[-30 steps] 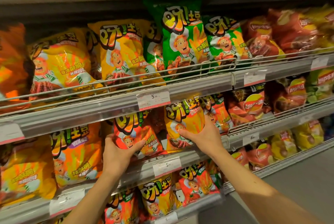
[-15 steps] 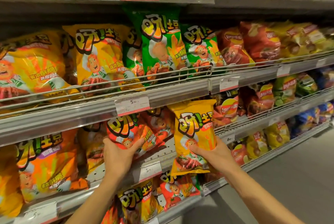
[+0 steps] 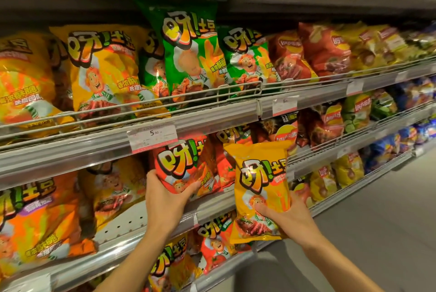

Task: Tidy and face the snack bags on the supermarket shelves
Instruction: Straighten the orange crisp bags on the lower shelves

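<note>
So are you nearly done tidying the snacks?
Not yet. The green bags above already stand facing out. The right hand holds a yellow bag off the shelf, the left hand grips a red bag. The orange bags beside still lean.

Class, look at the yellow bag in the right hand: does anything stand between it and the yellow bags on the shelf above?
Yes. The yellow bag in the right hand hangs below the shelf edge and its wire rail.
</note>
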The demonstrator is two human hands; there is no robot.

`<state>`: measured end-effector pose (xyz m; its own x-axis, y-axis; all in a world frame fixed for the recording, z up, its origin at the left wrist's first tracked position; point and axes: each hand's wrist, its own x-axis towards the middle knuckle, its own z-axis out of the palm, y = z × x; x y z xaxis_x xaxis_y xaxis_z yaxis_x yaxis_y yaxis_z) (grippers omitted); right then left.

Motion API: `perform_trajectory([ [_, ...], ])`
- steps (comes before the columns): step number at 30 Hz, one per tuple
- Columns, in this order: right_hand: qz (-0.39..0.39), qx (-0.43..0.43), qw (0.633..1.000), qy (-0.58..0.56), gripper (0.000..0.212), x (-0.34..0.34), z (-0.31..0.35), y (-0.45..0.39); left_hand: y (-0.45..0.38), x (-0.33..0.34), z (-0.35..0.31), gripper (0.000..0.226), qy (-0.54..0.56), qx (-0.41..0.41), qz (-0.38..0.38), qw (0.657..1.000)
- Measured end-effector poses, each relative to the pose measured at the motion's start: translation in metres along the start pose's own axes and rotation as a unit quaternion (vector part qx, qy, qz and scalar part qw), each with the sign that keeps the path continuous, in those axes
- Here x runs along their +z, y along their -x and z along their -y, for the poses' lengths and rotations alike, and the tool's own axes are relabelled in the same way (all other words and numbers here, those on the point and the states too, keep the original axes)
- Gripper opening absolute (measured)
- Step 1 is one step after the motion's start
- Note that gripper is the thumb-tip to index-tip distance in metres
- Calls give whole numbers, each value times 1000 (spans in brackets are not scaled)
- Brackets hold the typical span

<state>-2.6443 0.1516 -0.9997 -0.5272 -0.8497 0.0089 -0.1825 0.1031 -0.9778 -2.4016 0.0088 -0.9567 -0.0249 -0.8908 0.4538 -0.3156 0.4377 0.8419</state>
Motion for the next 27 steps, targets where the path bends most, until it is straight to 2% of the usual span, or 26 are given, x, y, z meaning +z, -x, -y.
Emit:
perform_trajectory([
  [8, -6, 10, 1000, -7, 71, -12, -6, 8, -7, 45, -17, 65, -62, 24, 33, 997],
  [12, -10, 16, 1000, -16, 72, -16, -7, 11, -13, 54, -19, 66, -96, -11, 67, 993],
  [16, -5, 13, 1000, -11, 73, -15, -6, 17, -5, 54, -15, 66, -69, -32, 91, 993],
  [22, 14, -8, 1000, -1, 74, -13, 4, 33, -5, 42, -20, 79, -57, -87, 125, 987],
  [27, -1, -19, 1000, -11, 73, -9, 10, 49, 3, 18, -13, 99, -73, -78, 143, 984],
])
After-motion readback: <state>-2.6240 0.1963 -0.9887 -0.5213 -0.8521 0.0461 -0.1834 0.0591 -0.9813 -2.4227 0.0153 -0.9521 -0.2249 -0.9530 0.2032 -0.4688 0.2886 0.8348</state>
